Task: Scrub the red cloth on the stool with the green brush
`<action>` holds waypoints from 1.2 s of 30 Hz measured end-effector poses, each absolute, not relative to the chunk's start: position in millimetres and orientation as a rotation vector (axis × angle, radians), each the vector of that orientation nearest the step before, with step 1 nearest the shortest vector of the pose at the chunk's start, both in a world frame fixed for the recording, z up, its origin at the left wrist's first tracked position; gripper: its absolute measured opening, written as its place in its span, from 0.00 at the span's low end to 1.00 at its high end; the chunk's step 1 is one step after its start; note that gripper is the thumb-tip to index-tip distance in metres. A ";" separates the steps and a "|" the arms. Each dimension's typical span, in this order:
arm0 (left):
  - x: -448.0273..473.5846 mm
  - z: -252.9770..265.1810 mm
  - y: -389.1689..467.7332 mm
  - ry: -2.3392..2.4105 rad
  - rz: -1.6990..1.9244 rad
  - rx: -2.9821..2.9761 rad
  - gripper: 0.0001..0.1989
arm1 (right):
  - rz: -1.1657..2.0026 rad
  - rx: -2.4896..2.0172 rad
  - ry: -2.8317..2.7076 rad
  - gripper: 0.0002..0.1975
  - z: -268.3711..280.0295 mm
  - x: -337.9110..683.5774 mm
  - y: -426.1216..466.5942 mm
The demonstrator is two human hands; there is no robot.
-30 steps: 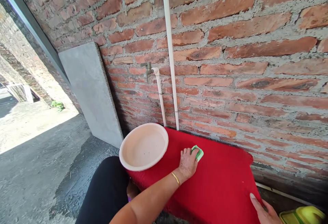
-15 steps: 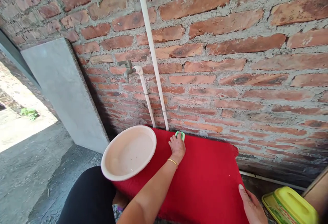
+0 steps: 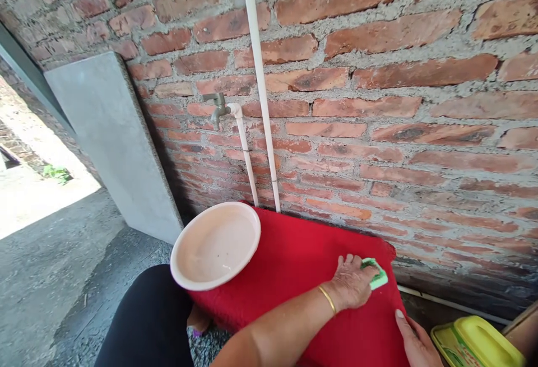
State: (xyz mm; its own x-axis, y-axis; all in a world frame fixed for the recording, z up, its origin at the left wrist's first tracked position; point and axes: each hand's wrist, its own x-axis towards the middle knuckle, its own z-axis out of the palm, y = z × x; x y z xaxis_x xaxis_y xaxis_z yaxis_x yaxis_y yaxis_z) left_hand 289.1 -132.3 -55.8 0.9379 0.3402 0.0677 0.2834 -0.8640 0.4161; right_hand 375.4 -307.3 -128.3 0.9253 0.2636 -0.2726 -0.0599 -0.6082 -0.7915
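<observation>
A red cloth [image 3: 311, 255] lies spread over a low surface against the wall. My left hand [image 3: 351, 282], with a gold bangle at the wrist, is closed on a small green scrubbing brush [image 3: 378, 278] and presses it to the cloth near its right end. At the cloth's right edge, my right hand [image 3: 416, 340] grips the border, thumb on top; its other fingers are mostly hidden. A pale pink basin [image 3: 216, 246] stands on the left end of the cloth with some small dark specks inside.
A metal tap [image 3: 217, 110] on a white pipe [image 3: 247, 157] sticks out of the brick wall [image 3: 357, 109] above the basin. A grey slab [image 3: 113, 148] leans at the left. A yellow-lidded tub [image 3: 483, 342] is at the lower right. My dark-clad knee [image 3: 145, 316] is beside the basin.
My left hand has moved the green scrubbing brush from the cloth's back edge to the right and toward me. My right hand stays at the right edge. The view has shifted slightly.
</observation>
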 end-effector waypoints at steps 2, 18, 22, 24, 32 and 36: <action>256.3 -58.1 -108.0 0.639 0.255 2.694 0.25 | 0.482 -2.188 -0.106 0.43 -128.6 375.0 -306.4; 229.3 -51.1 -102.3 1.146 0.285 2.612 0.24 | 0.567 -1.969 -0.020 0.45 -120.5 367.0 -303.3; 226.8 -61.8 -157.8 0.486 0.242 2.772 0.25 | 0.564 -1.974 0.023 0.48 -120.3 368.5 -302.8; 210.2 -63.8 -166.3 0.274 0.265 2.781 0.24 | 0.529 -2.000 0.023 0.47 -123.7 371.4 -302.9; 124.4 -56.1 -77.0 1.156 0.387 2.548 0.21 | 0.549 -1.987 -0.002 0.44 -136.4 377.0 -303.4; 109.2 -52.1 -55.9 1.408 0.347 2.483 0.23 | 0.542 -1.969 -0.004 0.43 -136.0 374.8 -302.3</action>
